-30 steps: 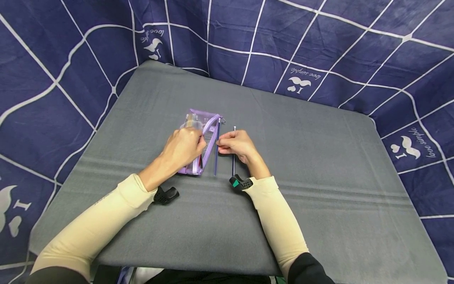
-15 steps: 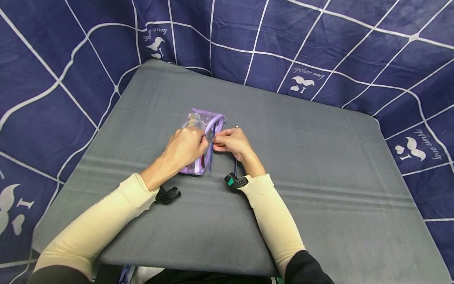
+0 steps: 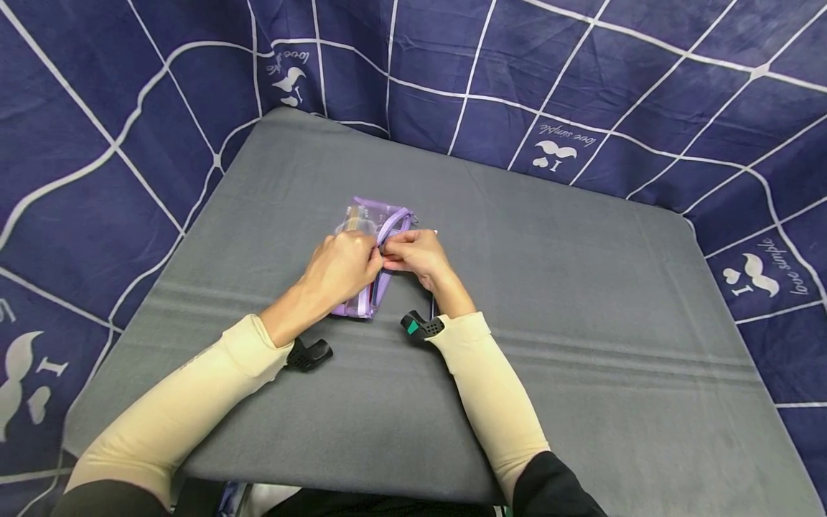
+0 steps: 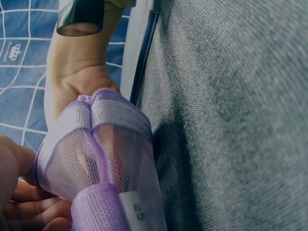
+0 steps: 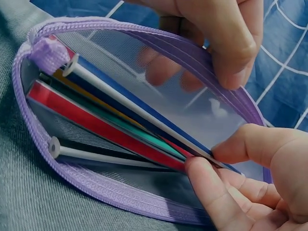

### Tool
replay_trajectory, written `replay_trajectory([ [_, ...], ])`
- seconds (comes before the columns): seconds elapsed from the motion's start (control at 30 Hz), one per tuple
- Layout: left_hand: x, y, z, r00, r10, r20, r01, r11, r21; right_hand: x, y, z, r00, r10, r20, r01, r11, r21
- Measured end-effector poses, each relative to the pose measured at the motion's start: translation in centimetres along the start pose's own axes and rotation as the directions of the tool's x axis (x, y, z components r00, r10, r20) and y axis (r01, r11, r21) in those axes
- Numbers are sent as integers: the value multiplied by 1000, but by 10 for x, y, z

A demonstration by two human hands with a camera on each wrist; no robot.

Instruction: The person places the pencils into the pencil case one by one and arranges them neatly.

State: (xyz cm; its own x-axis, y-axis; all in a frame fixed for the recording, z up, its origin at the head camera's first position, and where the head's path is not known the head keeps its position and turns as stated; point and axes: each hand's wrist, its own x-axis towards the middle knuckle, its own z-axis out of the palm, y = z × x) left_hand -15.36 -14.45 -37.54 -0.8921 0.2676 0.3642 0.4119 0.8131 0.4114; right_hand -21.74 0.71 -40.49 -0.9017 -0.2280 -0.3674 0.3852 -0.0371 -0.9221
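A see-through mesh pencil case (image 3: 354,310) with purple zip edges lies on the grey table, its mouth held apart. My left hand (image 3: 342,262) pinches the upper zip edge (image 5: 211,62) between thumb and fingers. In the right wrist view my right hand (image 5: 260,178) pinches a blue-and-silver pencil (image 5: 127,101) that lies inside the mouth. Around it in the case are a red striped pencil (image 5: 110,127), a green one, a yellow one and another silver-sided pencil (image 5: 101,158). A dark blue pencil (image 4: 144,53) rests on the table, mostly hidden under my right wrist in the head view.
Grey cloth covers the table (image 3: 581,287). A navy curtain (image 3: 491,86) with white grid lines hangs behind it and along the sides. Black wrist mounts (image 3: 310,355) sit at both cream sleeves.
My right hand has moved left with the blue pencil, from beside the case into its mouth. My left hand keeps its grip on the zip edge.
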Motion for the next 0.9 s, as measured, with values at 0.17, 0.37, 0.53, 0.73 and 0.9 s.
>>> replay_trajectory([
  [0.17,0,0,0,1000,-9,2,9,1000,-4,1,1,4,1000,-20,-15,20,1000,-15],
  [0.37,0,1,-1,1000,-18,11,18,1000,-11,0,1,6,999,-42,-26,41,999,-34],
  [0.53,0,1,-1,1000,-19,17,19,1000,-6,-1,0,6,999,-52,-15,51,999,-12],
  [0.73,0,0,-1,1000,-20,20,20,1000,-10,-2,-1,5,998,-65,0,65,998,-8],
  [0.9,1,-1,0,1000,-21,16,22,1000,-21,-4,-1,4,997,-72,1,72,997,-19],
])
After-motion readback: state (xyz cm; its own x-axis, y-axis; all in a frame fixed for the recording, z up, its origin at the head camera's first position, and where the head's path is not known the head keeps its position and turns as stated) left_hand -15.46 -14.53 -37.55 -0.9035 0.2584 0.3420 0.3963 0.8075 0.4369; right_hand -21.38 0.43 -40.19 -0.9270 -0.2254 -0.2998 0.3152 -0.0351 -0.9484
